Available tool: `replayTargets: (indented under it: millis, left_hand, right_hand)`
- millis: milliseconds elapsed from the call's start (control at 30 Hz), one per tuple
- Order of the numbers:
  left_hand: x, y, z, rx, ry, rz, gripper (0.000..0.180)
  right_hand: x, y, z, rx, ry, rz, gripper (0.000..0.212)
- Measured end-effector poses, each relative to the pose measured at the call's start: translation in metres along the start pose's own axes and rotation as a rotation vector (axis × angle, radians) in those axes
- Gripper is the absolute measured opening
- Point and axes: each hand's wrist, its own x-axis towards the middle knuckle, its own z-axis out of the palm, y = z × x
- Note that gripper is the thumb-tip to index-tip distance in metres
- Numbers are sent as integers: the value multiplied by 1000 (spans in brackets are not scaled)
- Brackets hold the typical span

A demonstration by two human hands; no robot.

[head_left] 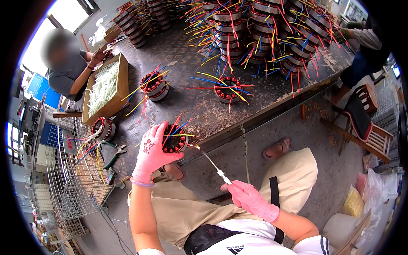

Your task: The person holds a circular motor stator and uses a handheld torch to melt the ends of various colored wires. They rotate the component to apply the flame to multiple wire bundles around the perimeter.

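Note:
My left hand (151, 151), in a pink glove, grips the side of a motor stator (173, 142) at the table's front edge. The stator has red windings and red, blue and yellow leads. My right hand (248, 199), also gloved in pink, is closed on a slender pale rod with a white sleeve (223, 176). The rod's far tip reaches the end of a lead on the stator's right side, where a small bright spot shows. Whether the tip touches the lead is too small to tell.
Other stators (227, 89) lie on the dark table (187, 110), with tall stacks (229, 38) behind. Pliers (114, 155) and a wooden box of white tubes (106, 89) are at left. A co-worker (68, 68) sits beyond the box. A wooden chair (361, 123) stands right.

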Motion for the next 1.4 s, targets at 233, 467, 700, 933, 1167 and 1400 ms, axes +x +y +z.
replayTargets:
  millis: [233,467,700,933,1167,1400]
  left_hand:
    - [1,0,0,0,-10,-11,100]
    - [0,0,0,-2,-11,-18,100]
    - [3,-2,-5,-19,-50,51,99]
    - [3,1,-6,28,-26,98,96]
    - [4,3,-7,25,-36,88,95]
    - [3,4,-9,76,-51,82,95]
  right_hand:
    - [-2,-2,-1,-5,4,30,32]
    - [-1,0,-2,12,5,52,31]
    - [5,23,-6,159,20,32,31]
    - [2,0,0,64,-2,33,33]
    - [0,-5,0,26,-19,31,33]
    - [3,-1,1,7,1,23,33]
